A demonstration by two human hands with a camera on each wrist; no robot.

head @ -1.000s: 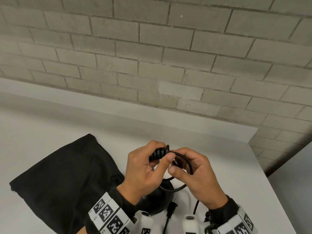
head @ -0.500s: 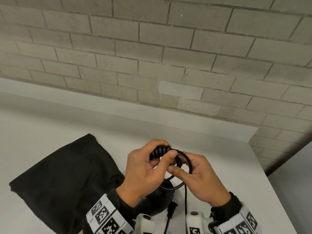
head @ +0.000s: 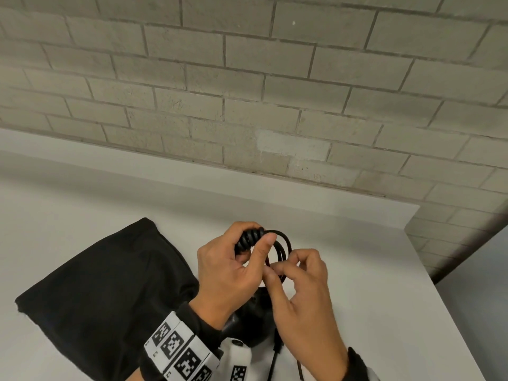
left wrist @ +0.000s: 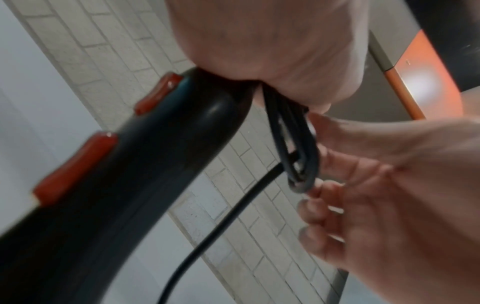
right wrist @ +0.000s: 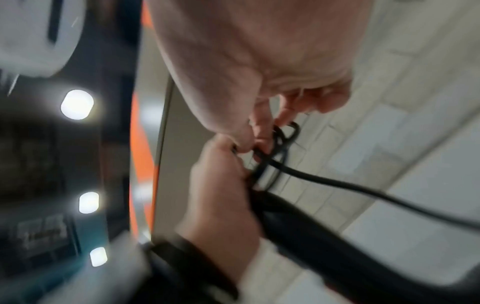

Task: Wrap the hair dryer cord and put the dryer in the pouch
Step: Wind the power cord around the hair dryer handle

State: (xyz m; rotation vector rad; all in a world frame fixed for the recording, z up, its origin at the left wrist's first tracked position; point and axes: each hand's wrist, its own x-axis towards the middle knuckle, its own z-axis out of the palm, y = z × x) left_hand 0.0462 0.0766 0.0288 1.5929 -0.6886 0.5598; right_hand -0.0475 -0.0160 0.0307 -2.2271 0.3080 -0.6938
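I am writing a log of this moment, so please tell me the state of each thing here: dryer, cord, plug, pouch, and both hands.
Dryer: out of the pouch, held handle up.
Cord: partly looped at the handle end; the rest hangs loose.
Plug: free, hanging low near the table.
Pouch: lying flat on the table; its opening cannot be seen.
Left hand: grips the handle end and loops.
Right hand: pinches the cord loops.

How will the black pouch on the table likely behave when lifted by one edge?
Probably floppy: the pouch lies flat and creased on the table. Likely light, soft fabric, so it should sag shut and may need a second hand to hold it open.
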